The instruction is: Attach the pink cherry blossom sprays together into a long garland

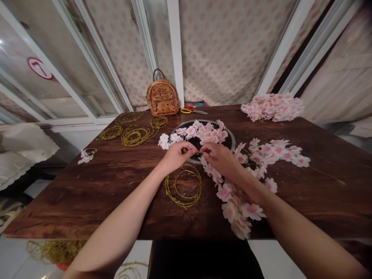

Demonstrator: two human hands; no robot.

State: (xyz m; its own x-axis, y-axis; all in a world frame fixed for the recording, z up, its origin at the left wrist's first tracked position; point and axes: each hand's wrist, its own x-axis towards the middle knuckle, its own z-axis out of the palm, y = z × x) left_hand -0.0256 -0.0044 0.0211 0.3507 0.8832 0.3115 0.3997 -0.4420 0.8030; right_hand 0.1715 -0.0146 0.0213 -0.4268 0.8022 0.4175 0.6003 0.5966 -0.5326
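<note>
My left hand (179,155) and my right hand (217,157) meet at the front of a dark round inset (233,140) in the table. Each has its thumb and forefinger pinched on a thin yellow-green vine stem (198,153), mostly hidden by the fingers. Beyond them a bunch of pink-and-white artificial blossoms (205,133) lies across the inset. A strand of blossoms (229,207) runs down under my right wrist, and another blossom strand (274,151) spreads out to the right. Just in front of my left hand rests a coiled bare green vine (183,193).
Several more vine coils (135,135) lie at the table's back left, near a tan backpack (162,97) and yellow-and-red-handled scissors (193,111). A blossom pile (273,107) sits at the back right. A small white blossom piece (86,155) is at the left edge. More vines (56,251) are on the floor.
</note>
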